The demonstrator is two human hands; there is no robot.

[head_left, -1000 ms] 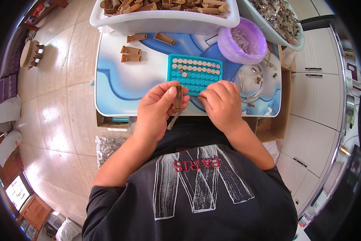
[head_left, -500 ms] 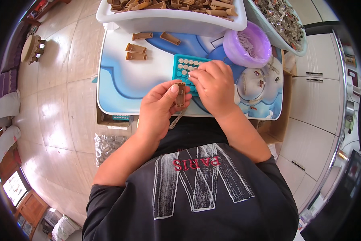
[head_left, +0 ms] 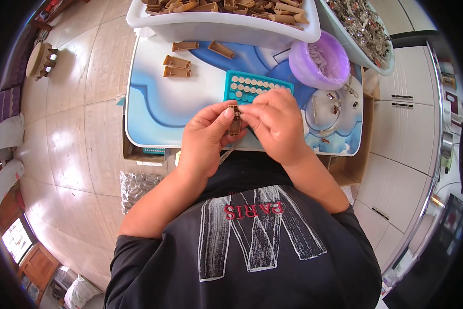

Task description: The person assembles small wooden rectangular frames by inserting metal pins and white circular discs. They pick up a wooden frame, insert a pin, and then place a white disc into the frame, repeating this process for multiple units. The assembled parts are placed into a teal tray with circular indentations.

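My left hand [head_left: 205, 131] grips a small brown plastic casing [head_left: 235, 129], held upright with its hollow side showing and the thumb across its edge. Thin wires [head_left: 228, 151] hang below that hand. My right hand [head_left: 276, 123] is closed in a pinch at the casing's upper end; whatever is between its fingertips is too small to make out. Just beyond both hands lies a teal tray [head_left: 231, 78] with rows of round silvery discs [head_left: 248, 81] like button cells. My right hand covers part of the tray. Several similar brown casings [head_left: 177, 62] lie at the table's far left.
A white tub [head_left: 226, 28] of brown pieces stands at the back. Right of it are a purple bowl [head_left: 339, 77] with a plastic liner and a pale basket [head_left: 344, 36] of wired parts. Small loose parts [head_left: 336, 109] lie on the blue-and-white table [head_left: 159, 98] at right.
My right hand has come from the teal tray toward me and left, to the casing's upper end. More of the tray's discs show. My left hand keeps its hold on the casing.
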